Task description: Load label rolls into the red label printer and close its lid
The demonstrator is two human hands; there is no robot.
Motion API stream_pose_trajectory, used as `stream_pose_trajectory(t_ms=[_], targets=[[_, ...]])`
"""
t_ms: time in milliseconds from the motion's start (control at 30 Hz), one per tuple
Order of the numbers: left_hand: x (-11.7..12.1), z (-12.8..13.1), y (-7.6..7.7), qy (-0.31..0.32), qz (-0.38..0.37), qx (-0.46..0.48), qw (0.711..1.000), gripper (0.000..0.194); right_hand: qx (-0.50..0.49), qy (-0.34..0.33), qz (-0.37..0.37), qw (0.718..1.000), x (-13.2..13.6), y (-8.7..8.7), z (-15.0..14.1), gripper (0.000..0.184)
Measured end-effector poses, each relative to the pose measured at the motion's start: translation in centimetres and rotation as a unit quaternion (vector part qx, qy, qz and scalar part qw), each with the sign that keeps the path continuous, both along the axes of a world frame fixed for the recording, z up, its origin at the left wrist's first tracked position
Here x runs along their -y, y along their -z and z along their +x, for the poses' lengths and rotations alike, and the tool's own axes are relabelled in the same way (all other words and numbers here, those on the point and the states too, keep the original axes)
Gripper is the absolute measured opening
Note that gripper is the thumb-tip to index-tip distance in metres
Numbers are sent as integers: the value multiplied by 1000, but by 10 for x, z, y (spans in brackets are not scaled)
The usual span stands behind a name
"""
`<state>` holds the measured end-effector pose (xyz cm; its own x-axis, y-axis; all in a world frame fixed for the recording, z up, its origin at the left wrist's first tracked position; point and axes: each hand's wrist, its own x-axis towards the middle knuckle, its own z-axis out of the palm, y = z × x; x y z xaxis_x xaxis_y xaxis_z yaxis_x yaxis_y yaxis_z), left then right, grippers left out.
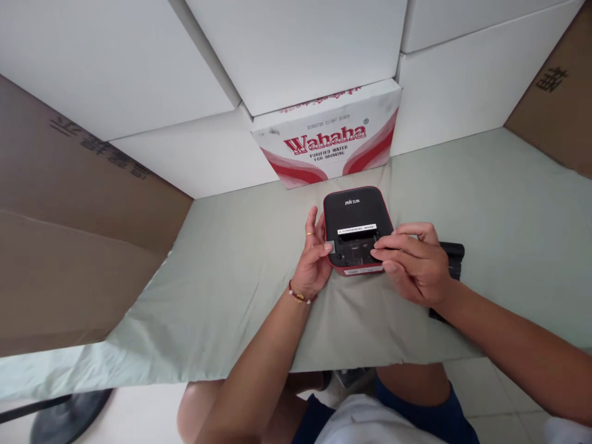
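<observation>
A small black printer with red sides (358, 213) lies on the cloth, its logo upside down to me. A white label strip crosses its top, and nearer me is a dark, shiny recessed part (354, 251). My left hand (314, 262) grips the printer's left side, thumb on a grey tab at the near-left corner. The bent fingers of my right hand (416, 262) reach the right end of the recessed part, fingertips touching it. Any small piece between them is hidden. Partly under my right wrist lies a black object (453, 253) whose kind I cannot make out.
Behind the printer stands a white and red Wahaha water carton (330, 145), against large white boxes (305, 49). Brown cardboard boxes flank the cloth-covered table (240, 277) at left (83, 246) and right (550, 92). The table's front edge runs just before my lap.
</observation>
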<state>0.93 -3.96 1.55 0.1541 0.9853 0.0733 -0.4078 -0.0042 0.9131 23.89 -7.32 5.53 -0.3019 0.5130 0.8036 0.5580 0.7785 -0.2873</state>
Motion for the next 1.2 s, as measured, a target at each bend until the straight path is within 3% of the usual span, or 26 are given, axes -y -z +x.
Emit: stream_pose_trajectory(t_ms=[133,267,367,467,533,600,667,733,800,1000,1200], targets=[[-1,0,1,21,-11,15,1000,92,-2,-9,10,1000,-1,-1,-1,25],[-3,2,2,5,-1,16,1000,89,4,-11,11,1000,-3,2,-2,23],[-4,5,6,-1,2,31,1000,86,4,-37,10,999,-4,-5,-1,20],[-6,7,12,-23,7,49,999,71,20,-60,-79,995,-10,-28,1,30],[-8,8,15,-42,2,60,997,59,50,-26,-177,983,-22,-48,1,40],[-9,10,16,-62,-18,69,996,51,129,21,-242,961,-41,-62,-3,41],[-10,12,16,-80,-39,71,994,48,248,60,-258,932,-65,-66,-10,32],[-11,13,15,-91,-50,77,992,51,342,98,-260,898,-87,-60,-21,19],[-11,15,15,-92,-53,88,990,55,374,131,-263,880,-104,-49,-32,11],[-13,11,14,-74,-52,91,992,67,358,133,-239,893,-120,-23,-45,22],[-15,9,13,-70,-51,83,993,65,343,152,-236,896,-113,-27,-40,19]])
